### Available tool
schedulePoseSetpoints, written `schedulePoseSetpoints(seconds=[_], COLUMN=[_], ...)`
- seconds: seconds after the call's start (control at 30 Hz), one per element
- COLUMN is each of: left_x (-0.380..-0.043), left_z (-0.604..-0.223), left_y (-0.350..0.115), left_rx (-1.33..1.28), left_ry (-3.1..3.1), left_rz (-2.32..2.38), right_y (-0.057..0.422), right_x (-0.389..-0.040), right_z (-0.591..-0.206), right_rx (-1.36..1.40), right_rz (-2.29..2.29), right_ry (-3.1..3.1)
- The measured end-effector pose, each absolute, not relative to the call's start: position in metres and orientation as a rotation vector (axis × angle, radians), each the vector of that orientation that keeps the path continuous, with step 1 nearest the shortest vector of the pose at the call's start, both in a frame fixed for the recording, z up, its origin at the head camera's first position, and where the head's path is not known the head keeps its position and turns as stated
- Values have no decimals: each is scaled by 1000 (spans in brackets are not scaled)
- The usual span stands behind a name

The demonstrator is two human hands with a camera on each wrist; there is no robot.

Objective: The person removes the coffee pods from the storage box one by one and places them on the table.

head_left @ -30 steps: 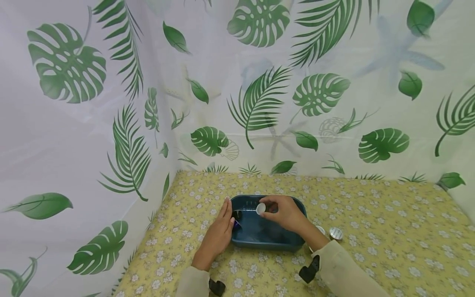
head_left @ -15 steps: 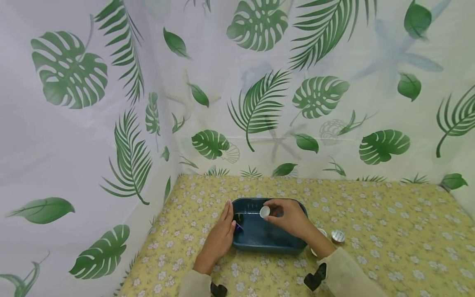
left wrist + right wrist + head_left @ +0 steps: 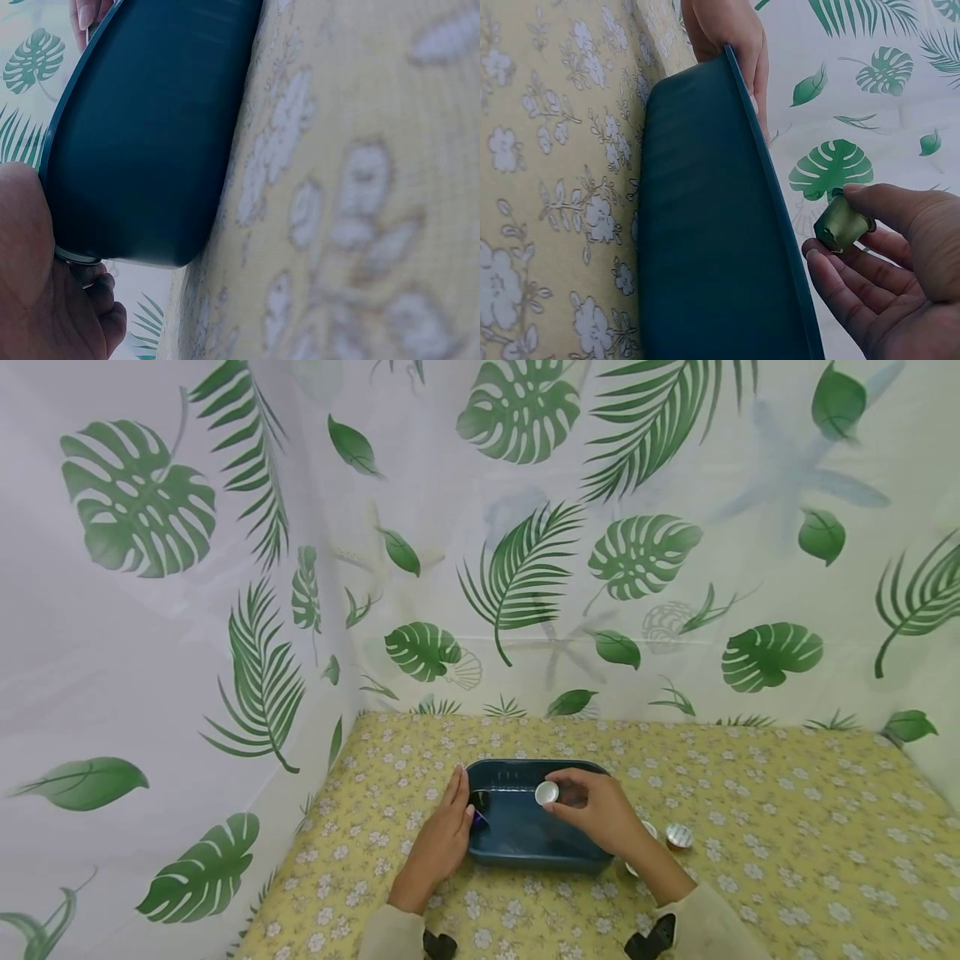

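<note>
Fingers (image 3: pixel 840 289) of the right hand (image 3: pixel 600 810) pinch a small green capsule (image 3: pixel 842 223) over the blue tub (image 3: pixel 525 852) (slightly lower than before, nearer dropping in); left hand (image 3: pixel 442 839) steadies the tub's left rim.

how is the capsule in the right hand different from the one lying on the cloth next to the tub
The capsule pinched in the right hand is held over the blue tub; the capsule on the cloth lies untouched outside the tub, to its right. The held one is tipped sideways with its foil facing the head camera; the other's foil faces up. Both have silver foil tops.
</note>
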State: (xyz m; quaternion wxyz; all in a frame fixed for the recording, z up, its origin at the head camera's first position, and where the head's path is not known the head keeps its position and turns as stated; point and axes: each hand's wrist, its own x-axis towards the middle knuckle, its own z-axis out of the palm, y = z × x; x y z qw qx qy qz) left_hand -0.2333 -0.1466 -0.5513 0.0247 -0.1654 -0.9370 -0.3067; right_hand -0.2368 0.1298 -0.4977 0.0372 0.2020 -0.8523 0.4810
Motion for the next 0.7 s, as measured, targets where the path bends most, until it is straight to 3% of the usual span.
schedulePoseSetpoints(seconds=[0.7], left_x=[-233], left_z=[-552], left_y=[-143], left_rx=[-501], left_ry=[-2897], left_rz=[-951], right_y=[150], right_x=[-214], right_z=[-496], right_rx=[457], right_rz=[1652], right_ry=[-2586])
